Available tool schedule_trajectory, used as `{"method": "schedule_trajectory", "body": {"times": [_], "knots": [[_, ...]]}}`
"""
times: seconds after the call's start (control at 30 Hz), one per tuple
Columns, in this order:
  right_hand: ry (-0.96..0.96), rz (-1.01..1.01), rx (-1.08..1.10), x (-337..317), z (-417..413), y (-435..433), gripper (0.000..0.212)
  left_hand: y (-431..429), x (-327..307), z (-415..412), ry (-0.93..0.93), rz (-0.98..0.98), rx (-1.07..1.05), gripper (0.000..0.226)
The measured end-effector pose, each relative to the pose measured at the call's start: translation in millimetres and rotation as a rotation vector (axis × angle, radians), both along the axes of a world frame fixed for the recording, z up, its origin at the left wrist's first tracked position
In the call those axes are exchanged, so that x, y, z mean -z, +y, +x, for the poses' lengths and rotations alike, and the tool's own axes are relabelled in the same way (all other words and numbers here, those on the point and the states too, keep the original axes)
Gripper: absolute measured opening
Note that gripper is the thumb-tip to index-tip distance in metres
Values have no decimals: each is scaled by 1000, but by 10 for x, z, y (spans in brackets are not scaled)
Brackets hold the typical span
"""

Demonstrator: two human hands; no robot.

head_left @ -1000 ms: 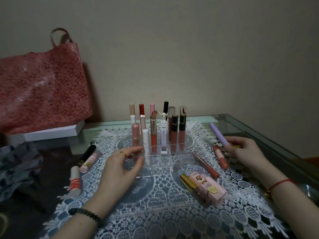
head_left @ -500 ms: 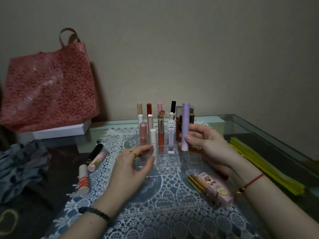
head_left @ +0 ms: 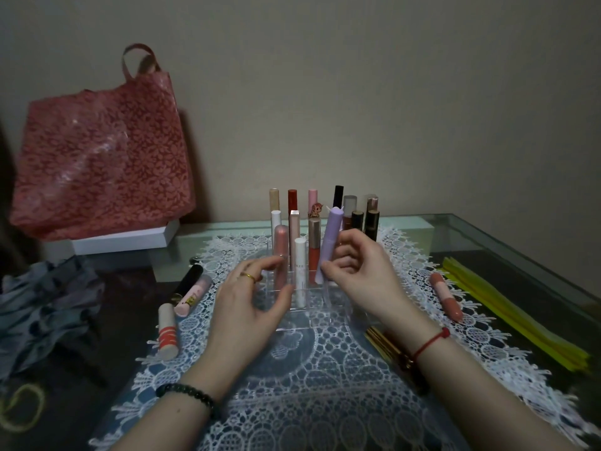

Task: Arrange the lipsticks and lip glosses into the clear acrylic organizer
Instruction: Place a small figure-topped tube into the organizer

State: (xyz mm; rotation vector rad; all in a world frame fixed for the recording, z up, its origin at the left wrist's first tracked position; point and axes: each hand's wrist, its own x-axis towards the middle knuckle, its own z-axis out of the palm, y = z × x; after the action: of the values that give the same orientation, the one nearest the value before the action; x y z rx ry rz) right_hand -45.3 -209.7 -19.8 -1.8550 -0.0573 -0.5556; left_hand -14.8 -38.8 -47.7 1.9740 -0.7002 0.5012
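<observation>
Head view, right hand [head_left: 361, 271] pinches lilac tube [head_left: 330, 242] over organizer [head_left: 310, 322], left hand [head_left: 250, 307] loosely touching

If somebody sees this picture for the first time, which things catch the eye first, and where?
At the centre, the right hand pinches a tilted lilac tube at the clear acrylic organizer, where many tubes stand upright. The left hand rests against the organizer's left front. A large red patterned bag sits at the back left.
</observation>
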Motion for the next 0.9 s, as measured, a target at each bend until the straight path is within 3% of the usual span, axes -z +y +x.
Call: {"method": "schedule_trajectory", "body": {"times": [0.23,0.5,0.9], "knots": [[-14,-141,41,71,45,24,24,3,43,35,55,90,-63,55],[-8,-152,27,101,52,32,28,0,118,69,105,223,-58,88],[-4,-197,53,80,18,29,28,1,125,48,116,237,-56,95]]}}
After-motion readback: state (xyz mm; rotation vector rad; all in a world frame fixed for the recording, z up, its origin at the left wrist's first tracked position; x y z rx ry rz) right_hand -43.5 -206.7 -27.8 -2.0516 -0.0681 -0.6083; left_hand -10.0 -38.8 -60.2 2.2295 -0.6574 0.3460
